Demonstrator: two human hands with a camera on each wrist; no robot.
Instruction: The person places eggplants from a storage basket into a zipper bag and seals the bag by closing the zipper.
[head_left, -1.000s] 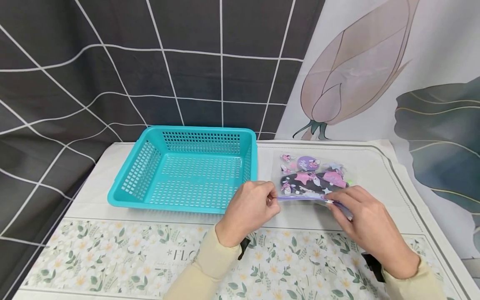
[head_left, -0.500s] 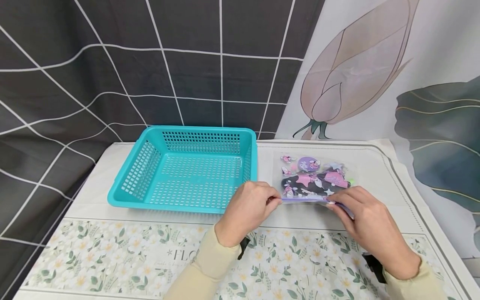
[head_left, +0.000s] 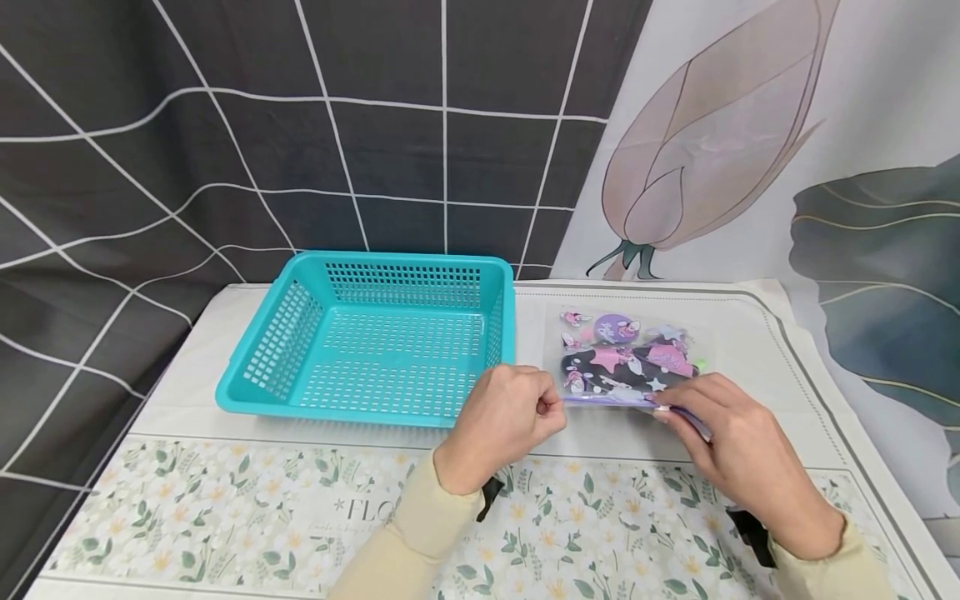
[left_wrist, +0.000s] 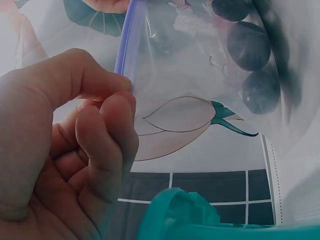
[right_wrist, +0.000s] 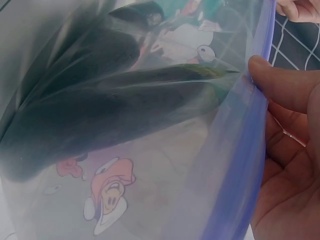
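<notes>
A clear zip bag (head_left: 617, 358) printed with pink, purple and white cartoon figures lies in front of both hands, right of the basket. Dark round things (left_wrist: 249, 46) show through it in the left wrist view, and a long dark green thing (right_wrist: 115, 110) in the right. My left hand (head_left: 510, 417) pinches the left end of the purple zip strip (left_wrist: 126, 45) between thumb and finger, the other fingers curled. Farther right along that strip, my right hand (head_left: 731, 433) pinches it at a small white piece (head_left: 661, 407). The strip's right end is partly behind the right fingers.
A turquoise plastic basket (head_left: 365, 417) with slotted walls stands left of the bag, its near right corner close to the left hand. A flowered cloth (head_left: 247, 517) covers the table's front. Dark grid and flower-print curtains (head_left: 390, 150) rise behind.
My left hand has shifted slightly right and its fingers are more curled at the strip's end. The right hand has stayed almost still, and the bag has shifted only slightly.
</notes>
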